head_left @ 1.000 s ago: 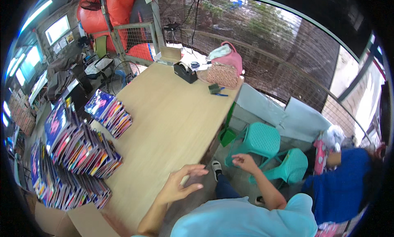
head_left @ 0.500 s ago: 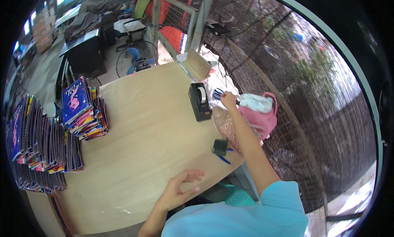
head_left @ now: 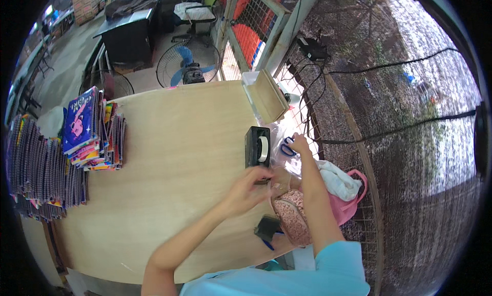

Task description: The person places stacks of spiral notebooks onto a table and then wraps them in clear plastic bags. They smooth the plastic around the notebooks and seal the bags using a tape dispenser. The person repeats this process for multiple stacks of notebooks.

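Observation:
My right hand (head_left: 300,144) reaches past the bags to the table's right edge. Its fingertips are closed at the blue handles of a pair of scissors (head_left: 287,149), which rest over clear plastic. My left hand (head_left: 247,192), a little blurred, is at the near end of a black tape dispenser (head_left: 252,145) with a white roll. Its thumb and fingers are apart, and I see nothing held in them. Just right of it lie a crumpled translucent brown wrapper (head_left: 282,180) and a patterned pink pouch (head_left: 292,214), partly behind my right forearm.
Spiral notebooks stand in a tall stack (head_left: 79,124) and a wide pile (head_left: 43,165) on the left. An open box (head_left: 269,99) sits at the far right corner. A dark green object (head_left: 267,228), a pink bag (head_left: 346,209) and a fan (head_left: 188,65) surround the table (head_left: 169,142).
My left hand has moved from the near edge up and right to the tape dispenser. My right hand stays by the scissors, its fingertips now at their handles. The view has shifted.

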Demonstrator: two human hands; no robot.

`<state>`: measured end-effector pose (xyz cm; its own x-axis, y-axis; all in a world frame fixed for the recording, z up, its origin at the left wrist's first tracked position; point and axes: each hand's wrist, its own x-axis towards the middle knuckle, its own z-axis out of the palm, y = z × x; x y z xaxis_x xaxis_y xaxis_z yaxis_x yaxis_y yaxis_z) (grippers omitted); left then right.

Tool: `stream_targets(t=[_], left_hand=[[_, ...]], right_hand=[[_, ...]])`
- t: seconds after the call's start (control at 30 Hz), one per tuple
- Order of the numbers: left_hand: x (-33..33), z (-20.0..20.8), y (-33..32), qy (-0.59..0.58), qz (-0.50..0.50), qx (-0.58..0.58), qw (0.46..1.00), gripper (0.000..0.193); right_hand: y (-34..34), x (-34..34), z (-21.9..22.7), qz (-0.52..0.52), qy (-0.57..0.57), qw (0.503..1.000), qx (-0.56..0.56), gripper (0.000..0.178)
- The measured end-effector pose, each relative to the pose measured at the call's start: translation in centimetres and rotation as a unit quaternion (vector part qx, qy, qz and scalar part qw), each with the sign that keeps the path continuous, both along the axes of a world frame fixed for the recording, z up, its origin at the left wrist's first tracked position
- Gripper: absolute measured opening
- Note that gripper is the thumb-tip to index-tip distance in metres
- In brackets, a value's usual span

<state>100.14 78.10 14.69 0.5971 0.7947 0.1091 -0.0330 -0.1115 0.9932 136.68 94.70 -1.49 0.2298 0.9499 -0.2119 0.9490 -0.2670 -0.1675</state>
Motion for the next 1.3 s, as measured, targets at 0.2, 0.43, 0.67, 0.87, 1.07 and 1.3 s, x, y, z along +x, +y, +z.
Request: stream_targets(t=[0.2,0.43,0.67,0.87,1.07,1.3], left_hand=[[18.3,-10.4,12.3,0.188,0.141,0.064,0.97,0.034],[21.5,-16.1,17.6,0.376,0.015,-0.002,0.927,0.039],[20.0,-15.0,15.9,0.225,0.194,0.053,0.953,0.039],[19.3,-6.3,12.6,0.101,0.187,-0.089,0.973,0.047],[12.9,-2.7,9.3,-0.021,0.095,-0.216,0.972,0.05],[7.3,1.1,3.5,-0.052,0.042,-0.189,0.98,0.05]], right_hand=[[0.4,-0.6,0.9,0.067,0.042,0.997,0.016,0.052],[-0.3,0.2,0.9,0.115,0.067,0.99,-0.039,0.049],[-1.3,0.6,3.9,-0.02,0.336,0.939,0.069,0.038],[-0.9,5.9,1.3,-0.22,0.591,0.688,0.36,0.019],[0.1,3.4,0.7,-0.213,0.407,0.863,0.213,0.022],[-2.4,2.2,2.6,-0.163,0.346,0.922,0.064,0.028]])
